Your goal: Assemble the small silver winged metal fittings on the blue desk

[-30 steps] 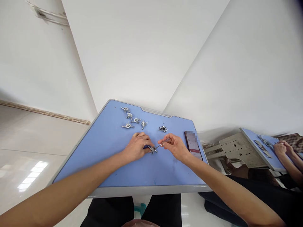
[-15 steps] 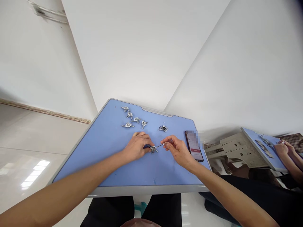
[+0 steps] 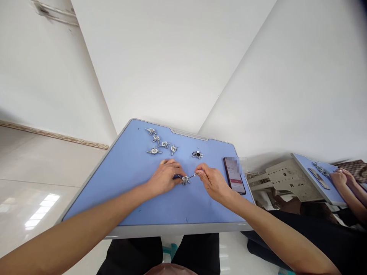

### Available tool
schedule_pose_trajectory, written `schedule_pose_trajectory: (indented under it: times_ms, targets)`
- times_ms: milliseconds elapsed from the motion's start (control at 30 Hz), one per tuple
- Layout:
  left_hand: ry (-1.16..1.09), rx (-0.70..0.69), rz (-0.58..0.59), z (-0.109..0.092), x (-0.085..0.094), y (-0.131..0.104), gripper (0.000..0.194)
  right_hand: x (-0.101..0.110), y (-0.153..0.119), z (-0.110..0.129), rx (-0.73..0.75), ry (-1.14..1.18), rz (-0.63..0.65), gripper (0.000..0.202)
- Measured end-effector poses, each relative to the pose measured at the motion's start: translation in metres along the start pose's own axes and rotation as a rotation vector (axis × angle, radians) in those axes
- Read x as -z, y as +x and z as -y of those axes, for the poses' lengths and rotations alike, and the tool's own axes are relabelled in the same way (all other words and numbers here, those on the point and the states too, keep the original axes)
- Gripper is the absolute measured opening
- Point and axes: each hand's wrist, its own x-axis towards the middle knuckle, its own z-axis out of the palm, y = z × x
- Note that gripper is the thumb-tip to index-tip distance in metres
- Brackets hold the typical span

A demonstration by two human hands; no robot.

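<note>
My left hand rests low over the blue tabletop, fingers closed at a small silver metal part with stubby arms. Something dark blue shows between the fingertips and that part. In my right hand is what looks like a small screwdriver, pinched at its clear end. Its thin dark shaft reaches left to the metal part. The grip inside the fist is hidden. A similar metal part with a black round centre lies farther back, apart from both hands.
Several similar silver parts lie at the back left of the blue table. A phone lies at its right edge, beside my right wrist. White walls stand behind. At far right, another person's hands work at a second table.
My right hand has turned and closed more around the screwdriver, moving slightly left. My left hand and the metal part keep nearly the same place; the whole view has shifted slightly.
</note>
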Motion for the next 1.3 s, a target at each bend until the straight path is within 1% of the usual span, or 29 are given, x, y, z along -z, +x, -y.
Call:
schedule_pose_trajectory:
  times_ms: [100,167,233,300,467,533,700,767,800,900,1000,1100,1233,1300]
  targets:
    - [0.011,0.002,0.006,0.0,0.0,0.001,0.021,-0.003,0.004,-0.003,0.016,-0.071,-0.081,0.022]
    - [0.017,-0.001,0.003,0.001,0.0,0.001,0.022,-0.004,0.005,-0.008,0.033,-0.102,-0.103,0.019]
    - [0.021,-0.003,-0.001,0.002,-0.001,0.001,0.022,-0.005,0.004,-0.012,0.06,-0.075,-0.112,0.019]
    - [0.02,-0.007,-0.003,0.002,-0.001,0.001,0.021,-0.007,0.003,-0.015,0.064,0.017,-0.128,0.017]
    - [0.018,-0.008,0.0,0.001,-0.001,0.001,0.021,-0.013,-0.001,-0.013,-0.039,0.35,-0.2,0.012]
    - [0.019,-0.001,0.002,0.001,-0.001,0.002,0.022,-0.015,-0.001,-0.011,-0.052,0.469,-0.214,0.011]
    - [0.022,-0.003,-0.003,0.002,-0.002,0.002,0.023,-0.02,0.001,-0.009,-0.066,0.574,-0.361,0.015]
    - [0.022,-0.002,-0.002,0.002,-0.001,0.001,0.023,-0.021,0.001,-0.008,-0.081,0.618,-0.374,0.026]
    - [0.022,-0.001,0.001,0.001,-0.001,0.0,0.023,-0.021,0.001,-0.008,-0.073,0.633,-0.364,0.028]
    - [0.022,0.002,0.008,0.001,0.0,0.0,0.022,-0.023,0.002,-0.009,0.006,0.634,-0.35,0.016]
    - [0.023,0.001,0.007,0.001,0.0,0.001,0.023,-0.025,0.004,-0.011,0.072,0.606,-0.41,0.012]
    - [0.027,0.001,0.009,0.001,-0.001,0.001,0.023,-0.025,0.005,-0.011,0.073,0.569,-0.458,0.01]
    - [0.029,-0.004,0.002,0.002,-0.001,0.001,0.024,-0.024,0.002,-0.008,0.02,0.563,-0.403,0.021]
    - [0.032,-0.009,0.0,0.002,-0.001,0.001,0.024,-0.025,0.002,-0.007,0.024,0.565,-0.388,0.019]
